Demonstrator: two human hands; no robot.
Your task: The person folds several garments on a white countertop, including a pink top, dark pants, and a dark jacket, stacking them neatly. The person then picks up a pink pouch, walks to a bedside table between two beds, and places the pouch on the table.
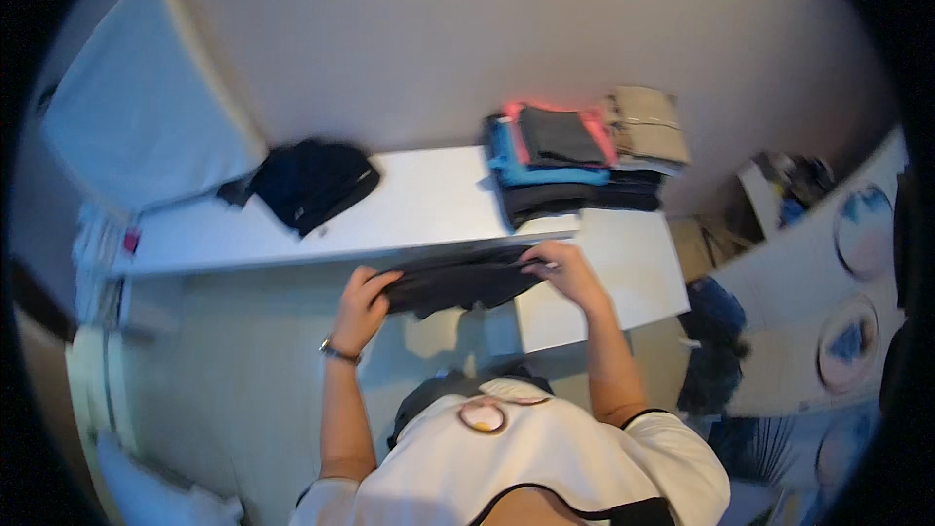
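Note:
Between my two hands a dark folded garment (460,279) is held up, stretched sideways in front of my body. My left hand (363,307) grips its left end, with a watch or bracelet on the wrist. At the other end, my right hand (566,270) pinches the cloth, and a small pale spot shows near the fingers. The garment hangs above the floor, close to the front edge of a white desk (431,183). Its exact kind cannot be made out.
A crumpled dark garment (314,183) lies on the desk's left part. Folded clothes (562,139) are stacked at the right, beside a beige folded pile (649,124). A pale blue panel (153,102) leans at the left. Dark clothing (712,343) hangs or lies at the right.

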